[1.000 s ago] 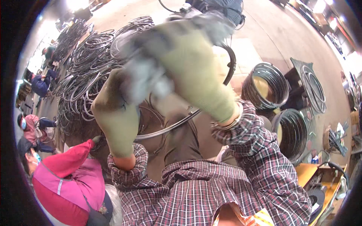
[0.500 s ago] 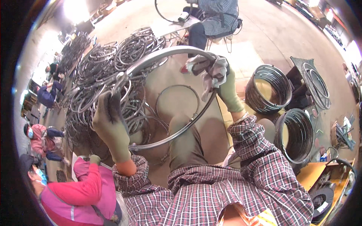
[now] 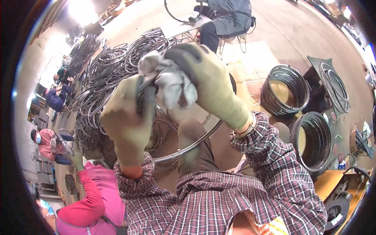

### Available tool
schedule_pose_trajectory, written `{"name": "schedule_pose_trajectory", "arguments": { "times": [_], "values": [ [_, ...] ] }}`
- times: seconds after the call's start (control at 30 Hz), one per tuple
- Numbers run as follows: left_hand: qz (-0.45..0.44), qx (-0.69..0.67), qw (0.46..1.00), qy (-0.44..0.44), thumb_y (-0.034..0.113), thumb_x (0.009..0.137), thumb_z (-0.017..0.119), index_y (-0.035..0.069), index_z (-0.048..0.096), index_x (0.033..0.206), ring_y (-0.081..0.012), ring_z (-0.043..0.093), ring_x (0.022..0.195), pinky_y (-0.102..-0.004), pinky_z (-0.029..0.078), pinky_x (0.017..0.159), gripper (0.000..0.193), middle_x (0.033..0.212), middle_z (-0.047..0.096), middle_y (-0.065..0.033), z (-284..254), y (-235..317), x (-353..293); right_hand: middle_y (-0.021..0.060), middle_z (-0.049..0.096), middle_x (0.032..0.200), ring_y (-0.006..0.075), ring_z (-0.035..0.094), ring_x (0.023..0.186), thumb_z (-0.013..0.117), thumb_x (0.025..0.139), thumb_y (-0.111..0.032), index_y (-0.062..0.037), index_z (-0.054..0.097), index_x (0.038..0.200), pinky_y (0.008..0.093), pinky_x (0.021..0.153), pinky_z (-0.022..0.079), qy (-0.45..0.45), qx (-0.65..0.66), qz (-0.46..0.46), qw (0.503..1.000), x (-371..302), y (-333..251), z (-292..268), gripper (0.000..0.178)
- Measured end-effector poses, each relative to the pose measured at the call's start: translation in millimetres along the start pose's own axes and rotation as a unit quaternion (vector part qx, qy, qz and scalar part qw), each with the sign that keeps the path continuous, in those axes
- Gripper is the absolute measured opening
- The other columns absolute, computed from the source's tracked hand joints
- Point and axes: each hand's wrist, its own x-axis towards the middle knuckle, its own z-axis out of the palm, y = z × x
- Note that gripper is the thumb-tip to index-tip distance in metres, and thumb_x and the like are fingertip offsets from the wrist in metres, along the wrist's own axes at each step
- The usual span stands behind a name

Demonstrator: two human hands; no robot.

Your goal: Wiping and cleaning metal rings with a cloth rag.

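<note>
Ring [image 3: 196,143]: smooth, glossy metal. Rag [image 3: 174,86]: matt, wrinkled cloth. Right glove [image 3: 217,84]: matt knit.

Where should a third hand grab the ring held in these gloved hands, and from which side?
Probably by the lower arc of the ring, coming from the near side: its slim outer edge curves that way and shows bare, while the left hand, right hand and pale cloth hide much of the rest.

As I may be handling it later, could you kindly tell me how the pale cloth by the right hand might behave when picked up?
The pale cloth is probably floppy, as it bunches in soft folds beside the right hand. It is likely light, since its visible edges look thin.
</note>
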Motion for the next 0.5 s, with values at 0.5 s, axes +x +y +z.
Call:
{"name": "schedule_pose_trajectory", "arguments": {
  "times": [0.5],
  "values": [
    [-0.03, 0.042, 0.995, 0.09, 0.011, 0.084, 0.066, 0.013, 0.065, 0.109, -0.0329, 0.069, 0.09, -0.0403, 0.053, 0.075, 0.025, 0.101, 0.069, -0.0112, 18.4, -9.2, -4.5, 0.0165, 0.059, 0.111, 0.0385, 0.059, 0.1, 0.073, 0.065, -0.005, -0.0084, 0.059, 0.117, 0.0436, 0.085, 0.051, 0.004, -0.012, 0.011, 1.0, 11.2, 9.0, 8.9, 0.054]
  ]
}}
